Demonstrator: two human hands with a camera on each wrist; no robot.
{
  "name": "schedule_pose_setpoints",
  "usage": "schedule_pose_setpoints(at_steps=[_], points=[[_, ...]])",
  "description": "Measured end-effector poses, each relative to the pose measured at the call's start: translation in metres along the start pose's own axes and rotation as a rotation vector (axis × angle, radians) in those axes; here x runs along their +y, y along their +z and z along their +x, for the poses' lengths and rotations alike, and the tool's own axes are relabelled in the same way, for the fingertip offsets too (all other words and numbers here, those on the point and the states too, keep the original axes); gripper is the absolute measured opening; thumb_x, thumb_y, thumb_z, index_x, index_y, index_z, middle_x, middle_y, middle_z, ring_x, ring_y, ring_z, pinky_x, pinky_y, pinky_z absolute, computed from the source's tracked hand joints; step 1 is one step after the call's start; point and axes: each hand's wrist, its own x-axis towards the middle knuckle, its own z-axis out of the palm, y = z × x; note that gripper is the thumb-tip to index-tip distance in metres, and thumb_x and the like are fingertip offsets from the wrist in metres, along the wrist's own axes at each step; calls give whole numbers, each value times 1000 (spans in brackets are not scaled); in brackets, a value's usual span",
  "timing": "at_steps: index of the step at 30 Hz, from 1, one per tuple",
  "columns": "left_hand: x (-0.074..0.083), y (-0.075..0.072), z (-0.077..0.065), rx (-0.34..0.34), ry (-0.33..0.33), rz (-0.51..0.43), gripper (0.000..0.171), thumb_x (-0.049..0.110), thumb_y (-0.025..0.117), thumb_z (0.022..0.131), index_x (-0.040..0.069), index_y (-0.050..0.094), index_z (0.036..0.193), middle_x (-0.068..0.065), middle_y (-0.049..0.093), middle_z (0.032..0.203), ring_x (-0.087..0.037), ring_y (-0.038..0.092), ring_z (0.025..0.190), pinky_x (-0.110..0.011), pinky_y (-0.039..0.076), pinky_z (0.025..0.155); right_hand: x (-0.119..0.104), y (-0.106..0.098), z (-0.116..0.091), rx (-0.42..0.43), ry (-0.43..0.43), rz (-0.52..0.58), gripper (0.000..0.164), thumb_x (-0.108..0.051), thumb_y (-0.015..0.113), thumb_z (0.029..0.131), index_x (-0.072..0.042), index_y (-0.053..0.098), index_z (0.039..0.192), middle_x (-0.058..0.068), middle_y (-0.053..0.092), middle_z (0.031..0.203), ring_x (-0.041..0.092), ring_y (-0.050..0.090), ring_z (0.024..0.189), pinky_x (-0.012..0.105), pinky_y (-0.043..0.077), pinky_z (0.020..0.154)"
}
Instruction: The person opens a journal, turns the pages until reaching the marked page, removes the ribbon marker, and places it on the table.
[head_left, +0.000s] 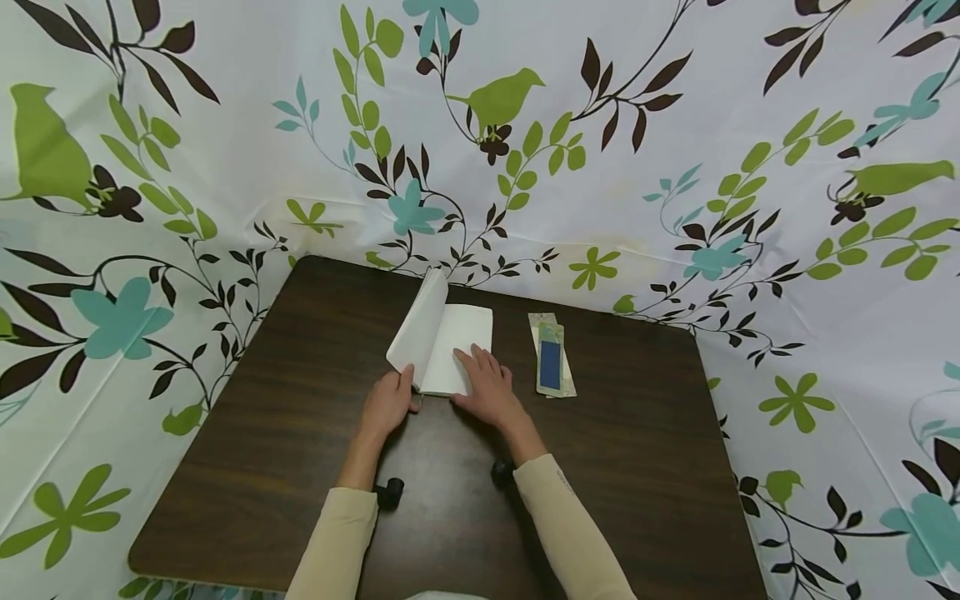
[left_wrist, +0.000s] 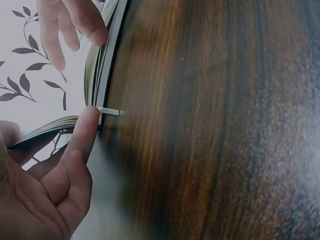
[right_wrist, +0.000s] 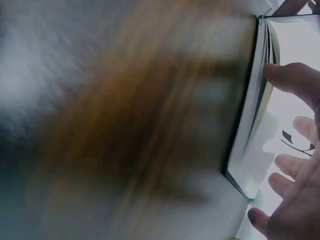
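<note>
An open notebook (head_left: 459, 350) with blank white pages and a dark cover lies near the back of the table. Its left part is raised at a slant. My left hand (head_left: 386, 404) grips that raised part by its near edge, the pages and cover between thumb and fingers in the left wrist view. A pale ribbon end (left_wrist: 110, 111) sticks out at the spine. On the right page rests my right hand (head_left: 489, 387), its fingers spread. The right thumb (right_wrist: 285, 77) touches the near edge of the pages.
Right of the notebook lies a flat packet with a blue rectangle (head_left: 550, 365), on top of a pale patterned card (head_left: 570, 385). The dark wood table (head_left: 637, 467) meets a patterned cloth (head_left: 510, 200) at its back edge.
</note>
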Motion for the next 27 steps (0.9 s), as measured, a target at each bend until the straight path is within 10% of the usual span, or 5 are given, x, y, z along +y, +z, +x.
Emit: schedule_pose_setpoints(at_steps=[9,17,27], points=[[-1,-1,0,-11,2,-22,67,58,29,105,1,64,106,-9,72,77,-23,66,73,-45,49,75,-2,10,-6,125,65,19,77,-55,65,91,-34,29,155,7,14,166,32,11,152,69,18,109],[-2,-1,2,1,0,-15,68,61,27,104,4,62,98,-7,72,74,-19,67,70,-45,48,77,-10,14,-5,315,35,69,93,-63,68,85,-31,20,159,12,10,166,33,29,146,65,30,107],[-3,0,0,9,11,-15,67,60,27,104,3,62,96,-6,72,74,-19,67,70,-44,48,77,-28,18,7,382,-6,535,110,-38,76,88,-31,-8,159,1,29,161,28,54,130,48,46,101]])
